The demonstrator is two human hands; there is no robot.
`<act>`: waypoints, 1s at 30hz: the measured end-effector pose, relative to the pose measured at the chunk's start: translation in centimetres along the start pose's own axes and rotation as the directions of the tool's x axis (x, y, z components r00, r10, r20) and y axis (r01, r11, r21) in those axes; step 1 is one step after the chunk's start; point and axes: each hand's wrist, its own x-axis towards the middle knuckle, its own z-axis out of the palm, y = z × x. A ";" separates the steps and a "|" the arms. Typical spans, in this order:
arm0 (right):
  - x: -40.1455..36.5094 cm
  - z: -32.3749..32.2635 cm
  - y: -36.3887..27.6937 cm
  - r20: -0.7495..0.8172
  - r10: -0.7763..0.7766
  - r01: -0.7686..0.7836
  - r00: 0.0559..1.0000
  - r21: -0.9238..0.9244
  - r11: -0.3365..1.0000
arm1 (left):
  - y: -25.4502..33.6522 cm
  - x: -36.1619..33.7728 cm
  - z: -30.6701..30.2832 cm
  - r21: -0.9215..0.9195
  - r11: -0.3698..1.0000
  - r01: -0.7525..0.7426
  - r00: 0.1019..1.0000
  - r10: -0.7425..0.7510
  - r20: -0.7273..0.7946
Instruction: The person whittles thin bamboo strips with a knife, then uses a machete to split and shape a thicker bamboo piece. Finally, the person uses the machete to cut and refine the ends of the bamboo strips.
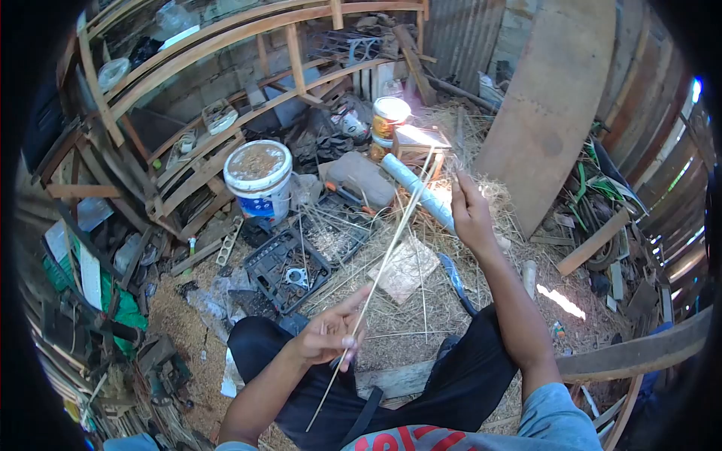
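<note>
Left hand (329, 340), 6 o'clock: pinching thin bamboo strip (389, 248), running toward 1 o'clock. Right hand (471, 216), 3 o'clock: fingers half-curled, grip cannot be told. White bucket (258, 179), 10 o'clock.

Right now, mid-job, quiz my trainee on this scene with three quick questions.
1. Fill in: the bucket beyond the black tray is ___.
2. True or false: the left hand pinches the strip.
3. Which lies nearest the right hand: A bucket, B pipe, C tray?
Key: 1 white; 2 true; 3 B.
</note>
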 end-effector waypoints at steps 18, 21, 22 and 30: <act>-8.2 5.4 -8.7 0.604 -0.367 0.418 0.708 0.061 0.906 | 0.4 0.6 -1.8 -0.006 0.964 -0.264 0.945 0.258 -0.200; -6.6 5.6 -7.4 0.382 -0.401 0.413 0.833 0.053 0.909 | 0.1 0.7 -1.1 0.024 0.970 -0.244 0.957 0.245 -0.157; -5.6 5.3 -7.1 0.375 -0.317 0.323 0.871 0.049 0.945 | 0.1 0.8 -0.9 0.009 0.973 -0.231 0.965 0.231 -0.121; -6.2 3.9 -7.9 0.660 -0.326 0.205 0.677 0.256 0.945 | 0.2 0.6 -1.6 -0.118 0.955 -0.271 0.909 0.214 -0.358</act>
